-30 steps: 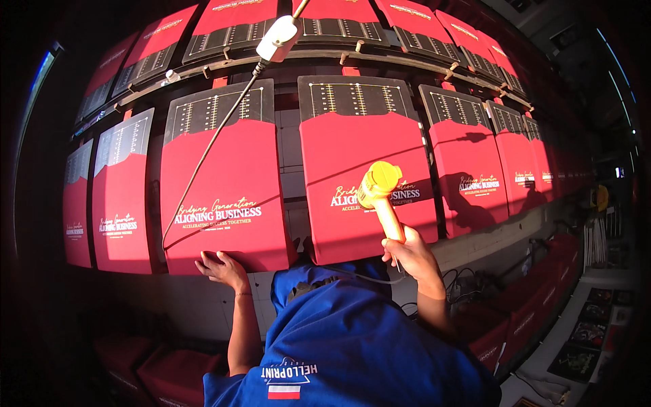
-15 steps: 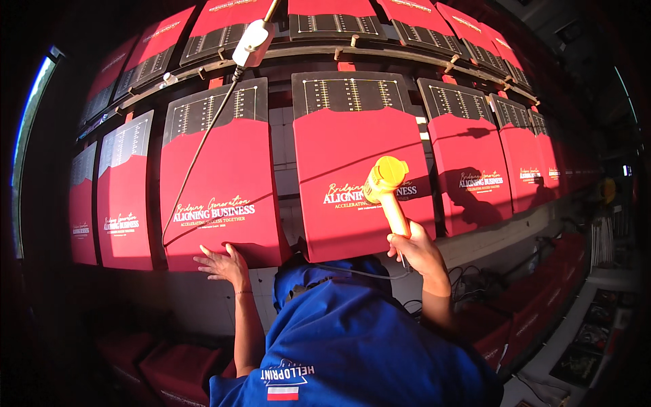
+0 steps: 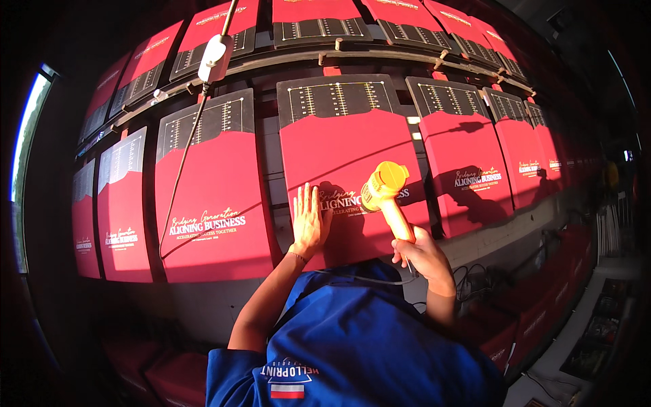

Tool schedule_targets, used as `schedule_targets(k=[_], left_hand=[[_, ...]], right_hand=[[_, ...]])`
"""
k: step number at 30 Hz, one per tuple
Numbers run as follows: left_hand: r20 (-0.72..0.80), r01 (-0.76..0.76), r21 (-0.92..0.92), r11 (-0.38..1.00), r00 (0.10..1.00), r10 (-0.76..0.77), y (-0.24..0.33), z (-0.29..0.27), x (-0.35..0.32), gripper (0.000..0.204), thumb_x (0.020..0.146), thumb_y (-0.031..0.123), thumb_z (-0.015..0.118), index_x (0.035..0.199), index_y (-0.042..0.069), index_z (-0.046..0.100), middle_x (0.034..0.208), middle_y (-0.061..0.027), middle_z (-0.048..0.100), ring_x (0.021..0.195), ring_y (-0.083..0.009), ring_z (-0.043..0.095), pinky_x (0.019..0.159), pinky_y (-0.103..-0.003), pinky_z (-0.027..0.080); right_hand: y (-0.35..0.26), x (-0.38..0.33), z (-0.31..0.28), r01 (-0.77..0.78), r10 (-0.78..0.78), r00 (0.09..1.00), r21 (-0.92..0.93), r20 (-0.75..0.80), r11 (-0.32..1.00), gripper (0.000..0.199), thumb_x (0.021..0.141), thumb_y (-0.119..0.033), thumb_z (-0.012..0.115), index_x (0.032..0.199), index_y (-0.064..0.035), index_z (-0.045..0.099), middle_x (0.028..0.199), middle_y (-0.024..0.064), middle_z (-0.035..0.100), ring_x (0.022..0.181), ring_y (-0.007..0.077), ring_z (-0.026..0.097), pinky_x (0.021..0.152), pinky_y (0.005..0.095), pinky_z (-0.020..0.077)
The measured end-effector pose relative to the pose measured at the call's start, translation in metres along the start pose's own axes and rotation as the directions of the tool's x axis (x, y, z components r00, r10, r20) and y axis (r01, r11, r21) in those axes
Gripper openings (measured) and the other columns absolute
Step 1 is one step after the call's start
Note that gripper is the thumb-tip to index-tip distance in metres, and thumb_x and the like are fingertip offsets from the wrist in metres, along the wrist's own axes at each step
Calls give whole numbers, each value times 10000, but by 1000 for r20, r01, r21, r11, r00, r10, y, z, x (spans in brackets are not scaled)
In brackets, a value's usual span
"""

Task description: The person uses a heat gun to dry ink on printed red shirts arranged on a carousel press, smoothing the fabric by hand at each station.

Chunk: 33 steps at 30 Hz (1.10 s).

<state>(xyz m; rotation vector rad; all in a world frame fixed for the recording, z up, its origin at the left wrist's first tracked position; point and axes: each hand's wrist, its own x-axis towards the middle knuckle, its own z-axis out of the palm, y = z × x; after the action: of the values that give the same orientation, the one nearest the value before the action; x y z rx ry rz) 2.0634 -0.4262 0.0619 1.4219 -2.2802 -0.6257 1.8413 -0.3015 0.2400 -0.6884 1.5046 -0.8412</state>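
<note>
The left hand [image 3: 309, 220] lies flat, palm down, fingers together and stretched far forward, its forearm bare. The right hand [image 3: 422, 254] is curled in a closed fist, wrist bent, elbow tucked near the body.

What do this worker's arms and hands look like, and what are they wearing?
Both forearms are bare, with no gloves on the left hand or the right hand. Short blue sleeves of a work shirt cover the upper arms. No watch or rings are visible.

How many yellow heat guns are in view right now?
1. The yellow plastic heat gun is held in the right hand, its nozzle over the red printed board at centre, beside the flat left hand. Others may be hidden.
</note>
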Motion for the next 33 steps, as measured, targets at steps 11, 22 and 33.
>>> schedule_targets(k=[11,22,33], left_hand=[[144,-126,179,976,984,101,22,17,-27,730,956,429,470,1464,-57,275,1558,-226,210,1461,-365,162,1190,-474,122],[5,-86,261,961,996,88,2,27,48,688,988,426,391,1446,-78,295,1543,-227,248,1448,-376,190,1184,-488,139],[210,-247,159,956,954,212,20,15,-24,721,953,386,482,1473,-55,247,1553,-218,227,1465,-360,152,1194,-474,115]], right_hand=[[8,-3,-19,3,-3,998,-7,-57,1000,218,885,-158,647,994,0,541,764,22,591,632,97,627,494,236,483],[1,-5,-37,0,1,998,12,-64,1000,179,886,-135,651,936,-9,535,736,15,578,603,88,612,484,228,472],[14,-15,-39,26,-27,981,-10,-194,1000,168,898,-159,618,945,-14,547,735,35,584,615,113,594,516,241,457]])
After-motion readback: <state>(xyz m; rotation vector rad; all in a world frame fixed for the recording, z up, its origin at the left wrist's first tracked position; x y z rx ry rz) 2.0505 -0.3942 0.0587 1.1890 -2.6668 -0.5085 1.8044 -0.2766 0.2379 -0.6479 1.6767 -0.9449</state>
